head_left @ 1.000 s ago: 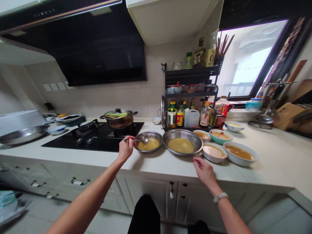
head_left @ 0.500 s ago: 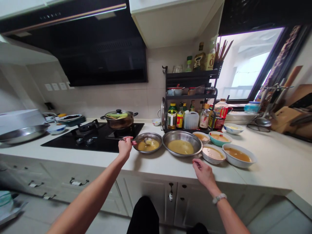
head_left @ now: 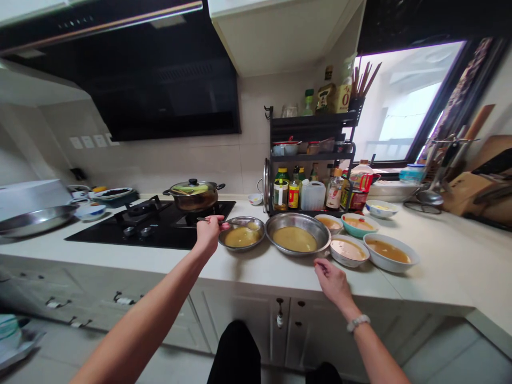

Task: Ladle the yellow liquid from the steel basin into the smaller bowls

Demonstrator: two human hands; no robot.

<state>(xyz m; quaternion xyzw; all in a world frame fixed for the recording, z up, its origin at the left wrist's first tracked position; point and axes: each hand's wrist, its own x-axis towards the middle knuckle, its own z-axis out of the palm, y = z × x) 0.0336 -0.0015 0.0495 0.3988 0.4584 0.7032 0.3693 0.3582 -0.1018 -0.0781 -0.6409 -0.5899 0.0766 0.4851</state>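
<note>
Your left fingers (head_left: 219, 220) hold a blurred spoon (head_left: 253, 226).
Your right fingers (head_left: 320, 265) curl narrow, any contents hidden; a bottle (head_left: 345, 97) reads "0".

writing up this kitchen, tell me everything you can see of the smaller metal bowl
The smaller metal bowl is round, shallow and silvery, like steel. It sits upright on the counter, between the stove and the larger bowl. It holds yellowish, cloudy liquid. A spoon in the left hand reaches inside its rim; whether they touch is unclear.
</note>
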